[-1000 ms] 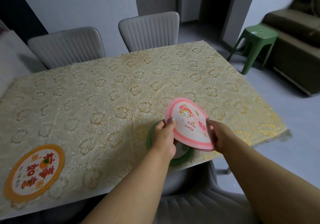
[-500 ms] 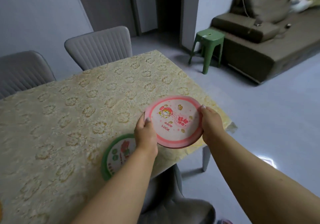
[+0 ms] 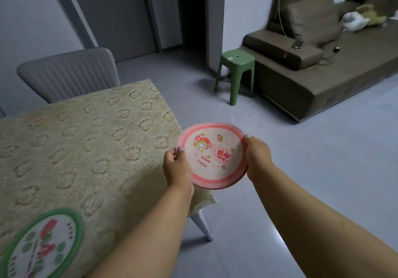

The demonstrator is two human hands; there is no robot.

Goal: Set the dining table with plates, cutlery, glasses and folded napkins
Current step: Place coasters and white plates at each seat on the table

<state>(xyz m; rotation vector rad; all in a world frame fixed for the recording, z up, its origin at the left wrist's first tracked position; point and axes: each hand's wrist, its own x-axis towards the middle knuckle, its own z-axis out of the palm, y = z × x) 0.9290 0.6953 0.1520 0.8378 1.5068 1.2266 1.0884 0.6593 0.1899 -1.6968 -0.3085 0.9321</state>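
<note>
A pink-rimmed plate (image 3: 212,155) with a cartoon figure and the words GOOD LUCK is held level in the air, past the table's right edge and partly over the floor. My left hand (image 3: 177,166) grips its left rim, thumb on top. My right hand (image 3: 257,158) grips its right rim. A green-rimmed plate (image 3: 43,245) lies flat on the table (image 3: 86,144) at the near left, partly cut off by the frame. The table wears a beige embossed floral cloth.
A grey ribbed chair (image 3: 69,73) stands at the table's far side. A green plastic stool (image 3: 235,73) stands on the grey floor beside a brown sofa (image 3: 323,62). A white table leg (image 3: 201,226) shows below the near right corner.
Both hands have carried the pink plate rightward, from over the table near the green plate to beyond the table's right edge. The view has swung right, and the orange plate has left the frame.
</note>
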